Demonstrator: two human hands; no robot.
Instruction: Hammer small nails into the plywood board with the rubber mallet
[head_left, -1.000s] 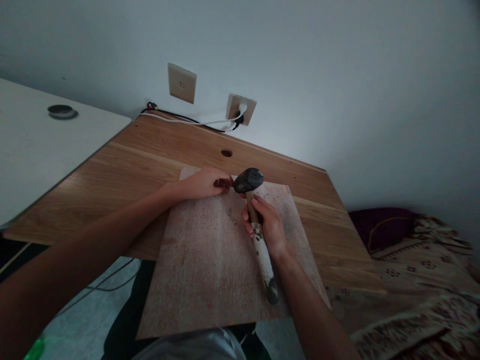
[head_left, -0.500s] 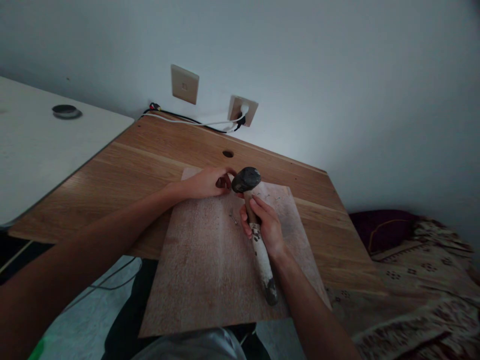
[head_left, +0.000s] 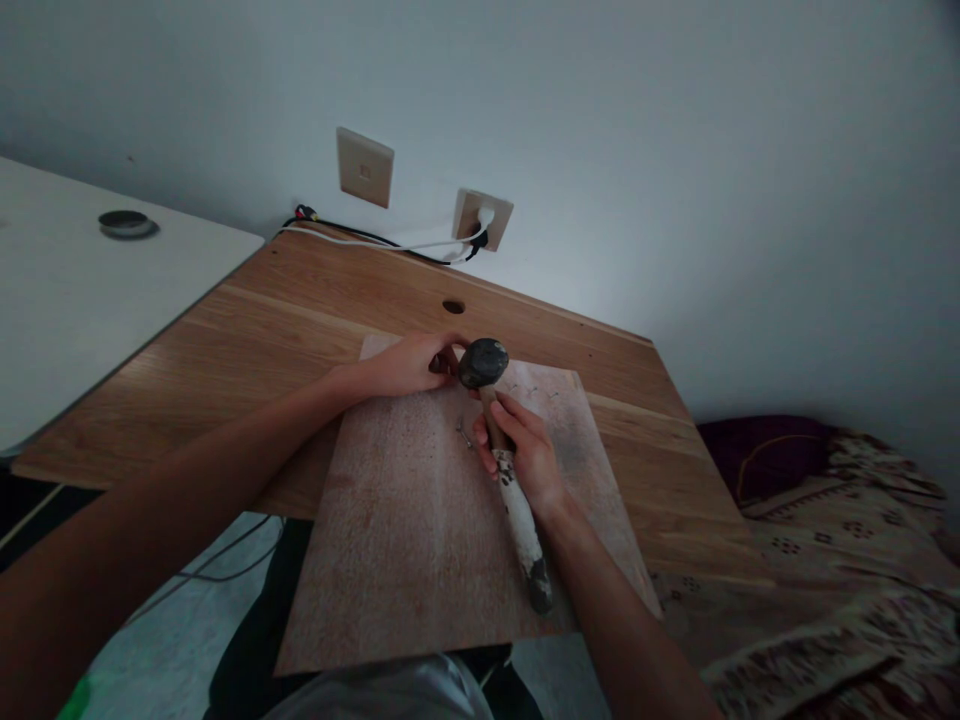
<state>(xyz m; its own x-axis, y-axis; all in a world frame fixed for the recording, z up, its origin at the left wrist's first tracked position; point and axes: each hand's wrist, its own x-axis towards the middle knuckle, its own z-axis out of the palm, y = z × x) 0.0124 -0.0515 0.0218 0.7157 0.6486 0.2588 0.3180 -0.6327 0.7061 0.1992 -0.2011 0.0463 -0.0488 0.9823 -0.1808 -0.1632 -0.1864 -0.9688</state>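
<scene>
My right hand [head_left: 529, 455] is wrapped around the upper handle of a hammer [head_left: 517, 520], just below its dark, rounded head. The lower handle is white with dark patches and points toward me. Beneath it lies a thin wooden board [head_left: 397, 540]. At the board's far edge, my left hand [head_left: 412, 365] rests with thumb and finger curled into a pinch. Their tips are hidden behind the hammer head, so what they hold, if anything, cannot be seen. A few loose nails [head_left: 463, 433] lie on the board left of the handle, and more lie beyond my right hand.
The board overlaps the near edge of a wooden table [head_left: 300, 300] with a round hole. Cables [head_left: 375, 240] run along the wall to a socket [head_left: 484, 218]. A white tabletop [head_left: 97, 300] adjoins at left. Patterned cloth [head_left: 825, 560] and a purple cushion [head_left: 765, 455] lie at right.
The hammer head has shifted slightly left and toward me, turning a little in my right hand. My left hand keeps its pinch at the same spot on the board.
</scene>
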